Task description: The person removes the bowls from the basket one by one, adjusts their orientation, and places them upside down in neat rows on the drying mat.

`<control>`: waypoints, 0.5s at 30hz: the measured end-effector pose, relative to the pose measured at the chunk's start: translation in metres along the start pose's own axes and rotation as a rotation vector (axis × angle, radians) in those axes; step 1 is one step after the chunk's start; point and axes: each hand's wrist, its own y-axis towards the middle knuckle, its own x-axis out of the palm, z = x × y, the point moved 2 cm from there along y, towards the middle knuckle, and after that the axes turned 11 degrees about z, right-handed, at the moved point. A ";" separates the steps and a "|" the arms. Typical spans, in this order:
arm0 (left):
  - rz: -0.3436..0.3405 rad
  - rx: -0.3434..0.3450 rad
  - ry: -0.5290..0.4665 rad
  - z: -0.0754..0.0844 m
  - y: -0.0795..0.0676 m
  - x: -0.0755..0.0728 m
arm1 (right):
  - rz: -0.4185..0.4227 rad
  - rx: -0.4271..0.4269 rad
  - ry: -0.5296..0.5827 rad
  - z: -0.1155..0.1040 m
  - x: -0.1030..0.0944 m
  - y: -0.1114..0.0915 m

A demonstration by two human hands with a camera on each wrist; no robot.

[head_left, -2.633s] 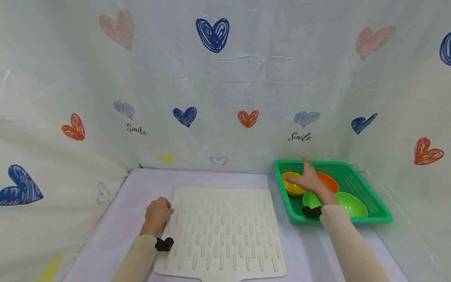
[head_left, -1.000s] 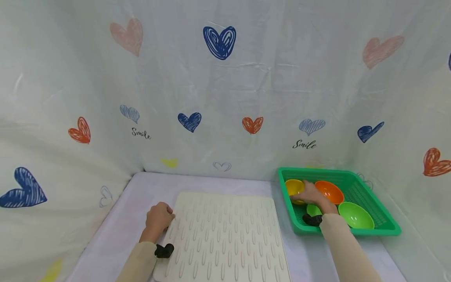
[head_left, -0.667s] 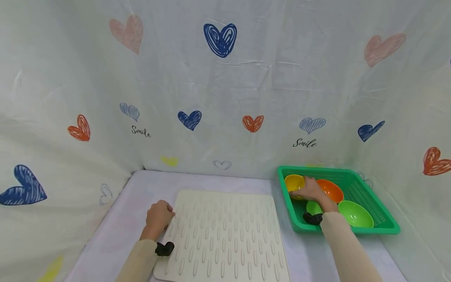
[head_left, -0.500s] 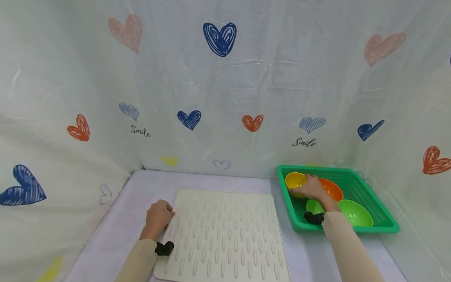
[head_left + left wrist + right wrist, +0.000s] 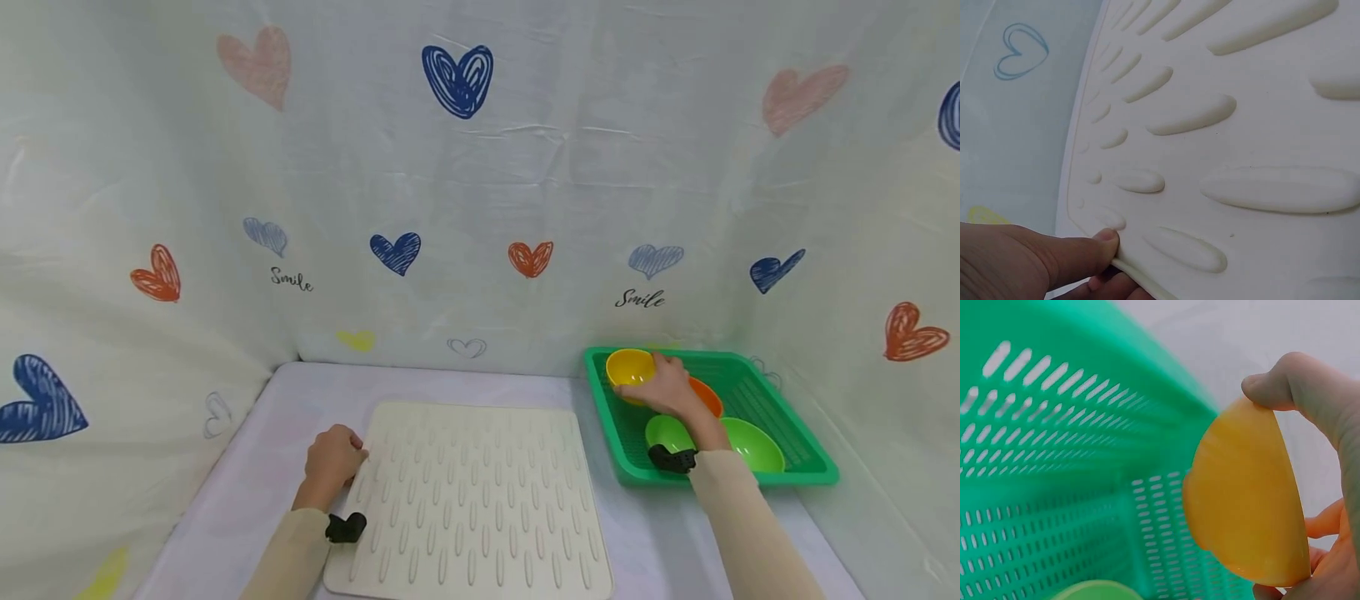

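The yellow bowl (image 5: pixel 628 368) was grasped by fingers of the right hand (image 5: pixel 666 388) at the green basket's (image 5: pixel 798 478) left end, near the bench's (image 5: pixel 442 379) far right corner; the left hand (image 5: pixel 332 457) pinched the white mat's (image 5: pixel 472 507) left edge.

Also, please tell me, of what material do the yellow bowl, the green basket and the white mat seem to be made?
Yellow bowl: probably plastic, smooth and slightly shiny, with a thin, clean rim.
Green basket: likely moulded plastic, low sheen, judging by its regular slotted walls.
White mat: matte and pale, with neat moulded ovals; rubber or plastic, I cannot tell.
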 end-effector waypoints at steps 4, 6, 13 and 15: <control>-0.006 -0.010 -0.005 -0.001 -0.001 0.000 | 0.026 -0.016 0.023 -0.011 -0.004 -0.005; -0.013 -0.018 -0.002 -0.002 -0.001 0.000 | 0.035 -0.029 0.034 -0.018 -0.007 -0.009; -0.023 -0.031 0.009 -0.001 -0.001 -0.001 | 0.042 -0.063 0.095 -0.046 -0.012 -0.026; -0.023 -0.036 0.007 0.000 -0.002 -0.001 | 0.040 -0.070 0.103 -0.053 -0.012 -0.031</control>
